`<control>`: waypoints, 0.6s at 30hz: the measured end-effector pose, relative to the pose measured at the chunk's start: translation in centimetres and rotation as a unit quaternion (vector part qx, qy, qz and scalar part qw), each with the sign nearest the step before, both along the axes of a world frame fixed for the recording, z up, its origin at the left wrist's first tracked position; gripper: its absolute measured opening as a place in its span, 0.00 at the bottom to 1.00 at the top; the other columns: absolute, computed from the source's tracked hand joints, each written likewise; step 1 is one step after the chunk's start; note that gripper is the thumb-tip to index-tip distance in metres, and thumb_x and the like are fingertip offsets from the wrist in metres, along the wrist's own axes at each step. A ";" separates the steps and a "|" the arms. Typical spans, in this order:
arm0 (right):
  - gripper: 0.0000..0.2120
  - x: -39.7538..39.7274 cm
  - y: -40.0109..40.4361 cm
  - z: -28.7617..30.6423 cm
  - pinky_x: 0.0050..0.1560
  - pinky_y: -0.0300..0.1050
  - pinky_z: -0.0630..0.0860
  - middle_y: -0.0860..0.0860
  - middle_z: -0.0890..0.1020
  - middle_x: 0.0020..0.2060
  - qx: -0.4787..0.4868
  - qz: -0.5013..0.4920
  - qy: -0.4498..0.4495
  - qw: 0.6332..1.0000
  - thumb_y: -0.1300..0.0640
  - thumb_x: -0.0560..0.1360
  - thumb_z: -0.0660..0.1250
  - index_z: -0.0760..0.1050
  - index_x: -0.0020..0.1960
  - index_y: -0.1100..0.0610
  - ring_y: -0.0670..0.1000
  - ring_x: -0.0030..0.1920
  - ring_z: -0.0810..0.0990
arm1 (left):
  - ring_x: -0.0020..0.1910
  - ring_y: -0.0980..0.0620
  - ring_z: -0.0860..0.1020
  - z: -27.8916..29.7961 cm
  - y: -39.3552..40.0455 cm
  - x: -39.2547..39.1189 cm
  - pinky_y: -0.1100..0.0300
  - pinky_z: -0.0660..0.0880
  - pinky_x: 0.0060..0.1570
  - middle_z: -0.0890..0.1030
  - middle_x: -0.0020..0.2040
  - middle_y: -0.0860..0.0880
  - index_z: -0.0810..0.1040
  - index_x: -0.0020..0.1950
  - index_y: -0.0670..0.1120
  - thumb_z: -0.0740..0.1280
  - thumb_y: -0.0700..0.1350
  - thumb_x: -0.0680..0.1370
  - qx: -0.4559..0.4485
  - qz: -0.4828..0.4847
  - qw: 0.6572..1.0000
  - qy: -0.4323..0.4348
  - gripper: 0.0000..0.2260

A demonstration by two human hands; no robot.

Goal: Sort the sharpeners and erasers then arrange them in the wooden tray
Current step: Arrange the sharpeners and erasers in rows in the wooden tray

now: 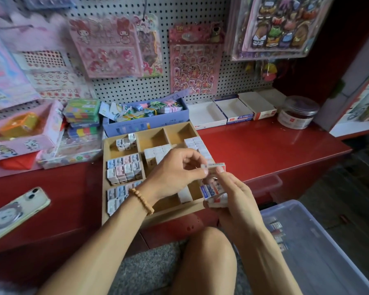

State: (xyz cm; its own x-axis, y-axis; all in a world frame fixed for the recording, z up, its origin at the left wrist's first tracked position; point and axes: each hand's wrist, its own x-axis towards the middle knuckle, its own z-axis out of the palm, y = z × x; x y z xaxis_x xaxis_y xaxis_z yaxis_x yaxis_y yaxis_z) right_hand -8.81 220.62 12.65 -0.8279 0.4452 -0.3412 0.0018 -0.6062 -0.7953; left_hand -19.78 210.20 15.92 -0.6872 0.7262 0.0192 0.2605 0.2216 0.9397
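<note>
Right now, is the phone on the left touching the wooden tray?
Apart. The head view shows the phone lying on the red counter left of the wooden tray, with bare counter between them.

The glossy red worktop [254, 150] carries a pale tan wooden tray [104, 188] filled with white, pastel-blue and pink boxed sharpeners [124, 169] and plain white erasers [198, 145]. A lavender-blue cardboard box [136, 125] sits before a white pegboard [232, 77] dotted black, hung with pink sticker sheets [193, 67]. A tan beaded bracelet [141, 200] circles one wrist.
</note>
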 end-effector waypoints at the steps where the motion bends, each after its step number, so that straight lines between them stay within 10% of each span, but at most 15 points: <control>1: 0.20 0.1 -0.1 0.0 0.30 0.42 0.75 0.60 0.81 0.41 -0.020 -0.008 -0.013 1.000 0.47 0.72 0.72 0.81 0.51 0.65 0.53 0.35 0.78 | 0.37 0.58 0.80 -0.1 -0.3 0.0 0.63 0.76 0.37 0.81 0.36 0.53 0.81 0.44 0.43 0.72 0.36 0.75 0.002 0.018 1.000 -0.013 0.03; 7: 0.08 2.3 1.2 -0.3 0.25 0.41 0.76 0.57 0.80 0.35 -0.164 -0.137 -0.042 0.976 0.54 0.77 0.67 0.74 0.45 0.59 0.52 0.30 0.79 | 0.39 0.48 0.84 -1.1 -1.5 0.2 0.58 0.79 0.36 0.83 0.41 0.46 0.80 0.46 0.44 0.70 0.36 0.75 -0.010 0.084 0.996 0.006 0.04; 15: 0.02 4.7 2.4 -1.7 0.36 0.40 0.77 0.58 0.81 0.40 -0.121 -0.153 -0.036 0.980 0.66 0.71 0.70 0.79 0.43 0.61 0.50 0.38 0.81 | 0.37 0.61 0.80 -3.0 -0.1 0.3 0.74 0.71 0.36 0.83 0.41 0.55 0.82 0.48 0.50 0.71 0.43 0.75 -0.153 0.072 0.973 0.156 0.03; 18: 0.05 5.0 2.6 -1.8 0.33 0.38 0.78 0.56 0.81 0.38 -0.100 -0.142 -0.027 0.985 0.65 0.72 0.70 0.82 0.40 0.58 0.49 0.36 0.80 | 0.41 0.57 0.80 -3.0 0.8 -1.0 0.65 0.75 0.42 0.83 0.43 0.55 0.82 0.50 0.52 0.70 0.45 0.75 -0.215 0.074 0.946 0.231 0.05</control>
